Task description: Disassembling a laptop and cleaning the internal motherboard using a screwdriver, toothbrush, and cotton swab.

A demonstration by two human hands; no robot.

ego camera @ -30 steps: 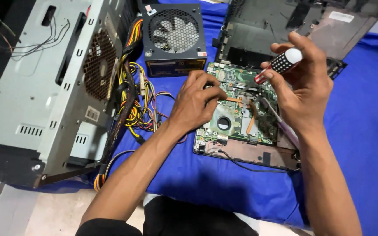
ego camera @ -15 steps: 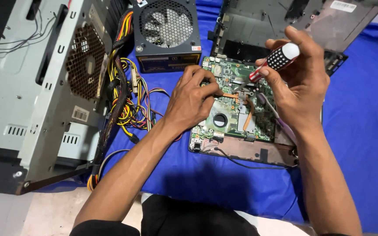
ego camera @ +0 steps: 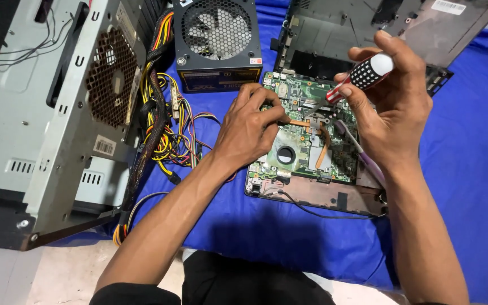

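While the person sits over a soft blue cloth, both bare hands work on a flat green board full of tiny bumpy parts. The board lies inside a dark, open laptop shell, with thin copper strips crossing it and a round hole near its middle.

The right hand is wrapped around a screwdriver. Its handle is fat and round, black with white dots, with a red band and a pale tip. The fingers curl tight around the handle, and the handle points up toward 2 o'clock. The metal end goes down toward 8 o'clock onto the board, but the very tip is too small to make out.

The left hand rests on the board's left edge, at 9 o'clock from the screwdriver. Its fingers are bent and pinched together. I cannot tell if they hold anything.

At 12 o'clock from the board stands a black metal box with a round fan behind a mesh of little holes. A bunch of yellow, red and black wires spills from it at 9 o'clock. Farther left sits a big grey metal computer case, smooth with small slots.
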